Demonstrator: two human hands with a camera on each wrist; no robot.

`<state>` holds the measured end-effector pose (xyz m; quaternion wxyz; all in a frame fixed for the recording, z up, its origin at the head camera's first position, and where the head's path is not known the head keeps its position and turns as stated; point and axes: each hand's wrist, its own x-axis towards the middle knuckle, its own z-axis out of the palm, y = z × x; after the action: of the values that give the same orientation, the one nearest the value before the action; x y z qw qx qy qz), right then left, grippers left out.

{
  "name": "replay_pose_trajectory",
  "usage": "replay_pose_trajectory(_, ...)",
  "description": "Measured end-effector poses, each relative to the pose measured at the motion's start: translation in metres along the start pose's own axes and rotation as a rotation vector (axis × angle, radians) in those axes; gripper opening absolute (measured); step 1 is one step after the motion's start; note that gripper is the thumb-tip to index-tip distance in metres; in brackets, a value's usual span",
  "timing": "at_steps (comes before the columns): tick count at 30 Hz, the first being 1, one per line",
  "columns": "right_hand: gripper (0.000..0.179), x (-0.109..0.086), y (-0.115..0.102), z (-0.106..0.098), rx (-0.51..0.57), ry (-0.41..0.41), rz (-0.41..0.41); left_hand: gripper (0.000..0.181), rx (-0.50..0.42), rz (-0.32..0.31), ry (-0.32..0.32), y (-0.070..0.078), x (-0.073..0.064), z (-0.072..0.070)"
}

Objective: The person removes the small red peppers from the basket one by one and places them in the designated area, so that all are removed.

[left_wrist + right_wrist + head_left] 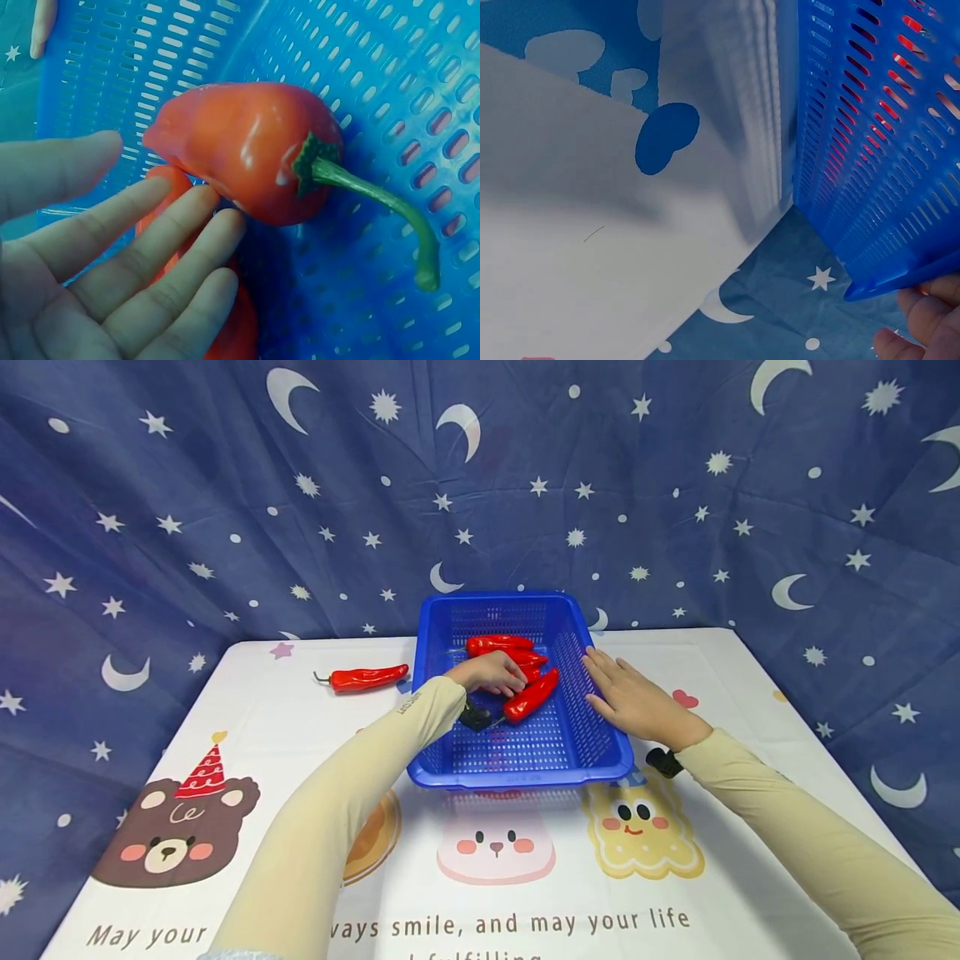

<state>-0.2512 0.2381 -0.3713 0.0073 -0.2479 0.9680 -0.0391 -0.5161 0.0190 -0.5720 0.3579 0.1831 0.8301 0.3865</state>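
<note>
My left hand [495,674] is inside the blue plastic basket [517,777], fingers extended and thumb apart. In the left wrist view its fingertips [225,225] are right at the side of a red pepper [255,146] with a curved green stem. That red pepper [532,697] lies aslant in the basket, to the right of the hand. More red peppers [501,645] lie behind it and partly under the hand. Outside the basket, my right hand [633,697] has its straight fingers at the right rim; the right wrist view shows only a few fingers [922,315] beside the rim.
One more red pepper [367,679] lies on the table to the left of the basket. A white cloth [285,752] with cartoon prints and lettering covers the table. Behind the table hangs a dark blue curtain [525,543] with moons and stars.
</note>
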Motion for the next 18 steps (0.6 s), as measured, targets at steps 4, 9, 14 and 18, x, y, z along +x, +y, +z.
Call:
replay_pose_trajectory(4, 0.065, 0.0, 0.0, -0.001, 0.004, 0.004, 0.0, 0.028, -0.026, -0.003, -0.014, -0.025, 0.034, -0.006)
replay_pose_trajectory(9, 0.065, 0.0, -0.001, -0.001, 0.006, -0.004, 0.01, 0.025, 0.014, -0.027, 0.024, -0.001, -0.002, 0.003)
replay_pose_trajectory(14, 0.065, 0.0, -0.001, -0.001, 0.003, -0.006, 0.008, 0.026, 0.072, -0.007, 0.029, 0.041, -0.067, 0.015)
replay_pose_trajectory(18, 0.065, 0.0, 0.0, -0.001, 0.004, -0.006, 0.005, 0.025, 0.095, 0.024, -0.001, 0.065, -0.104, 0.02)
